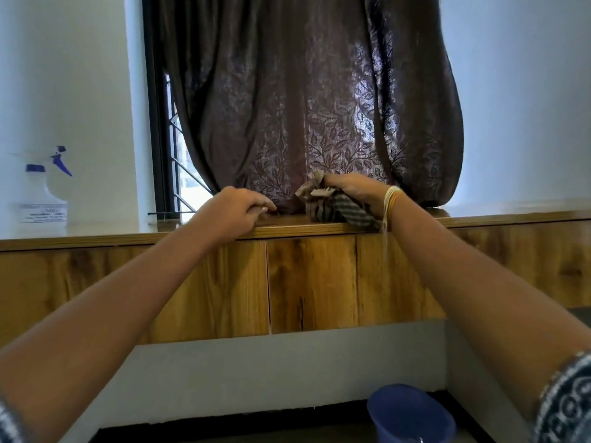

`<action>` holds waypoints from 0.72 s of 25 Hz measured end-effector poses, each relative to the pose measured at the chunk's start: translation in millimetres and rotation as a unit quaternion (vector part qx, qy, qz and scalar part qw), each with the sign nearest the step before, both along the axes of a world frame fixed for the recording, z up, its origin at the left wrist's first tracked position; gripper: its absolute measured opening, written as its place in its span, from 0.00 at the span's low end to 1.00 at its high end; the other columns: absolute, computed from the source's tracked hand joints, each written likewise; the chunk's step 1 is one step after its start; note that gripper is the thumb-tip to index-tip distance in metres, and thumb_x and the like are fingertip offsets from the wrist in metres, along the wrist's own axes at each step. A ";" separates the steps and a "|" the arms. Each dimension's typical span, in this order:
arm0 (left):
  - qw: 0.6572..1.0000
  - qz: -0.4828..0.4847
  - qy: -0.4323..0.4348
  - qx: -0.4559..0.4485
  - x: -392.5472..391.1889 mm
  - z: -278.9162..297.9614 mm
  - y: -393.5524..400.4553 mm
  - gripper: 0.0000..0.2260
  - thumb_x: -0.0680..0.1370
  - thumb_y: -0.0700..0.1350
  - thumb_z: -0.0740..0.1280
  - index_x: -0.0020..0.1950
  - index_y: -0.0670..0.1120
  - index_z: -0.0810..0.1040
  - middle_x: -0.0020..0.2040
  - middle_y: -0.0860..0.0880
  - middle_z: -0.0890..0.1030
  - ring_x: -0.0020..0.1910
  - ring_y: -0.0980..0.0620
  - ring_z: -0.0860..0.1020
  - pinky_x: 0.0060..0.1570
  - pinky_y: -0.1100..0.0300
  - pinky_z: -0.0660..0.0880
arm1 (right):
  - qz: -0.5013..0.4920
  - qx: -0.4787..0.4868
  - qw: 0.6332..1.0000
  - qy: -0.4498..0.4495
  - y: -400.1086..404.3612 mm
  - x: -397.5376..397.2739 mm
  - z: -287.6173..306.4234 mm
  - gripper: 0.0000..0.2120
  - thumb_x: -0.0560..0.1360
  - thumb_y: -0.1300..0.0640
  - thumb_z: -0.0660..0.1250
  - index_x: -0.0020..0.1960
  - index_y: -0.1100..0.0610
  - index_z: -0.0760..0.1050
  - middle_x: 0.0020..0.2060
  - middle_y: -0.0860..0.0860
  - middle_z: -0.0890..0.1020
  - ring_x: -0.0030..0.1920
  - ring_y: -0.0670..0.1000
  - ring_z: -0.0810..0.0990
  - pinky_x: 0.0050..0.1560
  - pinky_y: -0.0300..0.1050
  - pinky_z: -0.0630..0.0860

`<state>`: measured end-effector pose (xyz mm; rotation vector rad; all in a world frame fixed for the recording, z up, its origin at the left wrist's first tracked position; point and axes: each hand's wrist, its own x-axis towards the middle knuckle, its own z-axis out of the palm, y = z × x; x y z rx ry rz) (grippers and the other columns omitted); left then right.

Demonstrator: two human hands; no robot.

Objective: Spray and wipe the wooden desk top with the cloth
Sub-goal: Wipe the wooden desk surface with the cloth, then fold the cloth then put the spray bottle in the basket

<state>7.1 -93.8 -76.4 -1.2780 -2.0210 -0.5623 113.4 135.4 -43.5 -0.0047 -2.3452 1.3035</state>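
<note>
Right hand (pixel 351 190): fist closed round bunched striped cloth (pixel 335 211), pressed on worktop (pixel 511 219) edge, centre frame.
Left hand (pixel 238 207): fingers curled, resting on worktop edge, holding nothing visible.
Spray bottle (pixel 43 190): standing far left on worktop, untouched.
Curtain (pixel 303 107): hangs behind hands.
Progress: wiping stage underway; how much surface is done, cannot tell.

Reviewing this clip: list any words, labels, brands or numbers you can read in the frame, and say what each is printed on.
Nothing in the frame can be read.
White label on the clear plastic spray bottle with blue trigger, standing at the left end of the wooden desk top: several lines of print, too blurred to make out.
Striped cloth, brown leaf-patterned curtain, blue plastic tub: no text.
</note>
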 end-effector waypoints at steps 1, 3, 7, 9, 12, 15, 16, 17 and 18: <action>1.000 0.010 -0.008 -0.024 -13.5 9.4 5.2 0.12 0.81 0.43 0.62 0.62 0.50 0.81 0.55 0.49 0.84 0.49 0.53 0.81 0.53 0.55 0.78 | 0.042 -0.001 0.999 -0.029 3.6 -8.5 4.5 0.18 0.82 0.49 0.60 0.57 0.64 0.77 0.48 0.56 0.84 0.46 0.52 0.82 0.55 0.44 0.79; 0.992 0.028 -0.058 -0.110 -47.2 31.7 27.3 0.12 0.81 0.46 0.63 0.62 0.49 0.81 0.54 0.48 0.84 0.46 0.53 0.82 0.48 0.58 0.77 | 0.076 0.025 0.994 -0.068 16.3 -32.8 18.0 0.15 0.84 0.55 0.53 0.51 0.61 0.76 0.39 0.51 0.86 0.39 0.48 0.84 0.49 0.42 0.81; 0.914 0.059 -0.276 -0.291 -115.0 83.4 80.5 0.13 0.81 0.54 0.61 0.63 0.52 0.76 0.51 0.48 0.83 0.45 0.49 0.83 0.43 0.54 0.79 | 0.020 0.084 0.989 -0.119 46.2 -104.1 59.9 0.15 0.83 0.62 0.54 0.41 0.57 0.75 0.29 0.48 0.81 0.27 0.41 0.79 0.41 0.41 0.75; 0.876 0.022 -0.390 -0.283 -139.7 98.2 93.4 0.10 0.82 0.53 0.60 0.59 0.50 0.73 0.49 0.47 0.83 0.45 0.46 0.82 0.44 0.54 0.79 | 0.031 0.043 0.990 -0.134 63.3 -145.8 71.2 0.10 0.81 0.60 0.61 0.42 0.58 0.75 0.30 0.51 0.80 0.28 0.44 0.78 0.38 0.41 0.75; 0.797 -0.147 -0.579 -0.091 -169.1 95.1 113.9 0.12 0.83 0.50 0.57 0.52 0.44 0.76 0.58 0.40 0.82 0.53 0.38 0.81 0.35 0.56 0.79 | -0.019 -0.148 0.987 -0.056 73.4 -175.8 71.3 0.07 0.77 0.54 0.66 0.48 0.58 0.77 0.27 0.47 0.79 0.27 0.44 0.78 0.31 0.36 0.75; 0.629 -0.281 -0.718 0.095 -161.9 94.4 116.9 0.21 0.79 0.57 0.62 0.67 0.47 0.74 0.66 0.43 0.77 0.60 0.36 0.77 0.45 0.44 0.81 | 0.044 -0.361 0.931 0.005 59.1 -169.6 68.1 0.17 0.83 0.51 0.55 0.52 0.60 0.79 0.41 0.51 0.86 0.39 0.46 0.84 0.49 0.38 0.79; 0.597 -0.293 -0.735 0.128 -153.8 100.4 112.8 0.24 0.76 0.58 0.65 0.68 0.48 0.74 0.65 0.44 0.77 0.61 0.37 0.77 0.49 0.41 0.80 | 0.066 -0.433 0.899 0.005 43.4 -163.2 73.2 0.22 0.84 0.50 0.53 0.52 0.63 0.81 0.47 0.55 0.85 0.44 0.50 0.84 0.53 0.42 0.79; 0.584 -0.293 -0.742 0.151 -142.2 109.5 105.2 0.26 0.73 0.59 0.67 0.67 0.49 0.75 0.64 0.45 0.78 0.61 0.38 0.77 0.54 0.37 0.77 | 0.077 -0.476 0.876 0.003 23.2 -155.0 82.4 0.25 0.84 0.49 0.53 0.49 0.64 0.83 0.47 0.57 0.85 0.44 0.52 0.85 0.50 0.43 0.81; 0.572 -0.289 -0.748 0.173 -129.1 120.3 95.4 0.26 0.71 0.60 0.68 0.66 0.49 0.76 0.62 0.46 0.79 0.59 0.39 0.78 0.57 0.35 0.74 | 0.087 -0.512 0.854 0.009 2.9 -148.5 94.8 0.28 0.84 0.49 0.52 0.45 0.65 0.84 0.44 0.58 0.85 0.41 0.53 0.86 0.44 0.43 0.83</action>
